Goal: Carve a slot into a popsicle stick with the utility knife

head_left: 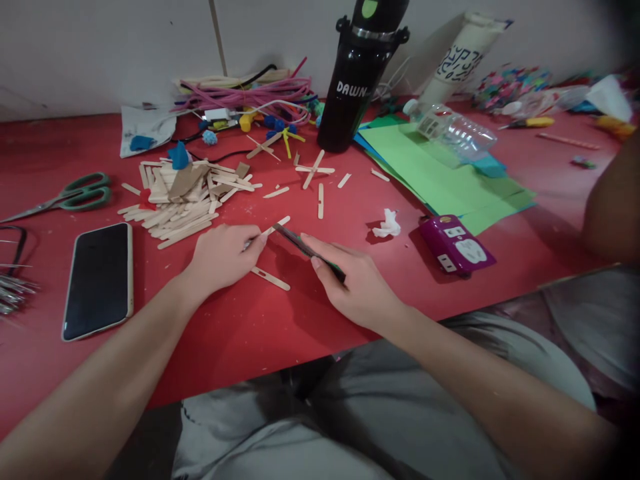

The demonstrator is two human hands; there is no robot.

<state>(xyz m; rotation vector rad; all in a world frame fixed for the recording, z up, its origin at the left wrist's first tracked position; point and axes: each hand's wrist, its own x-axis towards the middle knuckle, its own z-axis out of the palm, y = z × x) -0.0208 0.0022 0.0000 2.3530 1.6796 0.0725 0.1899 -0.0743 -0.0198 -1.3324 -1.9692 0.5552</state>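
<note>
Between thumb and fingers, my left hand [225,255] pins a wooden craft stick [281,223] near the tabletop. My right hand [353,280] is closed around a dark utility knife [295,241], whose tip meets or nearly meets that stick. Just below my left hand lies another craft stick [273,279] with a slot cut in it. Beyond my hands are a single notched stick [321,201] and two sticks crossed in an X [315,169]. A heap of craft sticks [185,200] with brown cardboard scraps lies past my left hand.
On the red table [210,360] are a phone [100,280], green scissors [85,195], a purple power adapter [455,245], crumpled tissue [387,225] and green paper [445,170] under a plastic bottle [453,130]. A black tumbler [355,87] stands behind. Another person's arm [613,200] rests at right.
</note>
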